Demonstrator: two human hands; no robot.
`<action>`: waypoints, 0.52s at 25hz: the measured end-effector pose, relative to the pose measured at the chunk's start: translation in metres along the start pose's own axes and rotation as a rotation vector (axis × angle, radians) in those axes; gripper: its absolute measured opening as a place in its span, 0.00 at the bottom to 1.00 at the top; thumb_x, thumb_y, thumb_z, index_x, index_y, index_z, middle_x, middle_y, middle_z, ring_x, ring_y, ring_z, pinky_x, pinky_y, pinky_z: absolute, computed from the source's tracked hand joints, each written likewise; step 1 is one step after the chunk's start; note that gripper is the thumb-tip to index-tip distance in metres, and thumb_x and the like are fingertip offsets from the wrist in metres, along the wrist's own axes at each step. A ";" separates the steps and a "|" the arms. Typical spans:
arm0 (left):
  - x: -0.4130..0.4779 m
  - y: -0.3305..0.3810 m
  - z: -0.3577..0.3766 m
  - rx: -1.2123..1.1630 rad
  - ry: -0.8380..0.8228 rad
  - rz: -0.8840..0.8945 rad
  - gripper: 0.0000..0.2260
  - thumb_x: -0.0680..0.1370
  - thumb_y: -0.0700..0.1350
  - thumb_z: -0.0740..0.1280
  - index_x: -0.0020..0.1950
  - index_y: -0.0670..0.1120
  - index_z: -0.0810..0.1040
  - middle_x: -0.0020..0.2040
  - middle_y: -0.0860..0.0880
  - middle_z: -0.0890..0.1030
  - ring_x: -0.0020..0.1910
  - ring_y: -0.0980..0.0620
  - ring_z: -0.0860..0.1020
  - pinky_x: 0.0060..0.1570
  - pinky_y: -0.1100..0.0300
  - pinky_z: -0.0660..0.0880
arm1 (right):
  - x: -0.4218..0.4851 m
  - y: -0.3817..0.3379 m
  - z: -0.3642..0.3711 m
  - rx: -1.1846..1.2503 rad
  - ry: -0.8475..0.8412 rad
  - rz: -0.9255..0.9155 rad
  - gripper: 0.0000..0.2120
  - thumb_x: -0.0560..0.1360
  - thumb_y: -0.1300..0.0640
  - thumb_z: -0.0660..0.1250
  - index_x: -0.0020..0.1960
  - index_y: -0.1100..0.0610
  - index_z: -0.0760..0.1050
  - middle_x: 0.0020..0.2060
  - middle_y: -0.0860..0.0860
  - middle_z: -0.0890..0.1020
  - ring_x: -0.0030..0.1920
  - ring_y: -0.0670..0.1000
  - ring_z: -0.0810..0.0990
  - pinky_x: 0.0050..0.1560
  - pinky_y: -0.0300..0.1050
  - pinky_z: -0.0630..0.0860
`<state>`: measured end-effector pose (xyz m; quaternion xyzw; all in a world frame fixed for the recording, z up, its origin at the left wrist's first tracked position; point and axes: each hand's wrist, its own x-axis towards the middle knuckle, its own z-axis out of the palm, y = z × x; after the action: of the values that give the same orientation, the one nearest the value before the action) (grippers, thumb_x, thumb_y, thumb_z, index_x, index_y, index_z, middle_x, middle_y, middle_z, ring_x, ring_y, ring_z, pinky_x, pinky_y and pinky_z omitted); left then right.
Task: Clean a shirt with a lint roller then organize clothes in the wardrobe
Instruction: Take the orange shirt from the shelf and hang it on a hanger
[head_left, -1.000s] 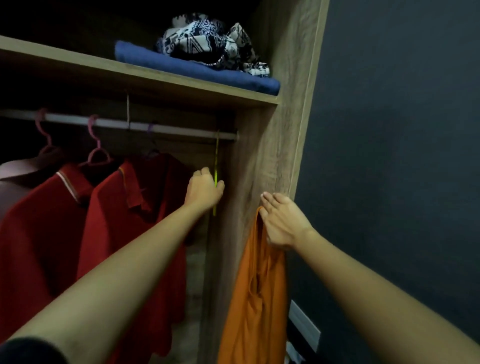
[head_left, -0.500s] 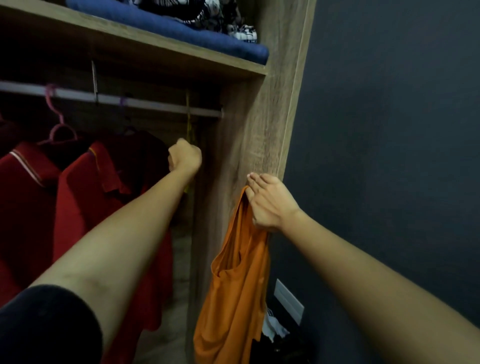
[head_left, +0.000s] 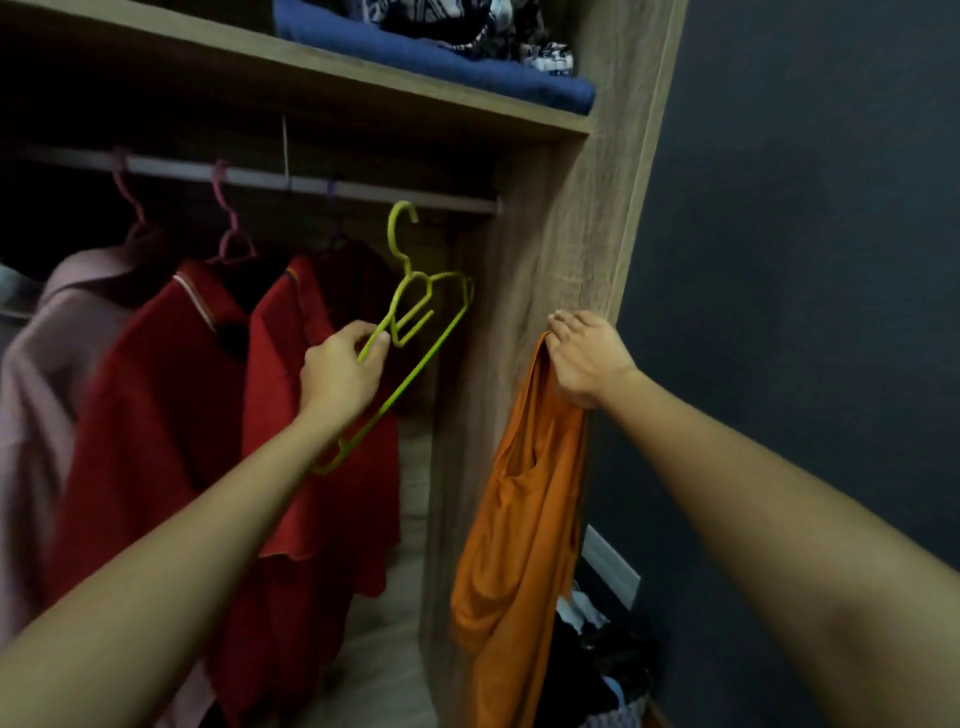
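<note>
A: Orange shirt first: our right hand has it bunched at the top in closed fingers, arm stretched forward, and the cloth hangs straight down below the grip, in front of the wardrobe's wooden side panel.

B: And our left hand?

A: Arm out at about the same height, thumb and fingers pinched on one arm of a green hanger. The hanger tilts, hook up and away from the grip, lower bar running down past our wrist.

B: How does that compare with half a second back?

A: Then the left fist was closed higher, near the rail, with only a sliver of green showing. Now we have brought the hanger off the rail; its hook is free just below it. The right hand's hold on the shirt is unchanged.

B: What lies beyond the grips?

A: Just left of the hanger hand, two red shirts hang on pink hangers, and a pale pink garment farther left. They crowd the rail, leaving a gap only behind the hanger. Above the rail, a shelf holds a folded blue cloth with patterned fabric on it. Below the right hand, beside the dark wall, sits a heap of clothes.
</note>
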<state>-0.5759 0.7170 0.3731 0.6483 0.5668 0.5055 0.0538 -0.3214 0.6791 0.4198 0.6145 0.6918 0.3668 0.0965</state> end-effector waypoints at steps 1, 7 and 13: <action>-0.011 -0.011 -0.016 -0.001 -0.015 0.083 0.12 0.79 0.51 0.63 0.57 0.49 0.80 0.54 0.41 0.83 0.57 0.40 0.78 0.54 0.53 0.71 | 0.001 -0.003 -0.004 0.054 -0.015 0.028 0.24 0.78 0.57 0.49 0.72 0.64 0.57 0.74 0.60 0.59 0.75 0.55 0.56 0.73 0.49 0.52; -0.045 -0.084 -0.110 -0.181 -0.121 0.116 0.12 0.77 0.44 0.67 0.58 0.43 0.81 0.57 0.46 0.81 0.56 0.62 0.75 0.50 0.80 0.66 | 0.009 -0.007 -0.032 0.320 -0.067 0.140 0.27 0.76 0.59 0.55 0.72 0.66 0.55 0.74 0.61 0.58 0.75 0.57 0.56 0.73 0.50 0.53; -0.063 -0.102 -0.153 -0.342 -0.150 0.118 0.11 0.76 0.36 0.66 0.56 0.45 0.78 0.53 0.51 0.80 0.43 0.78 0.73 0.48 0.81 0.68 | 0.012 -0.018 -0.055 0.403 -0.129 0.135 0.30 0.74 0.57 0.60 0.72 0.66 0.55 0.73 0.63 0.58 0.75 0.57 0.54 0.74 0.49 0.52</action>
<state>-0.7453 0.6263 0.3444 0.6975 0.4282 0.5470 0.1757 -0.3704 0.6694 0.4510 0.6886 0.7006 0.1867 -0.0089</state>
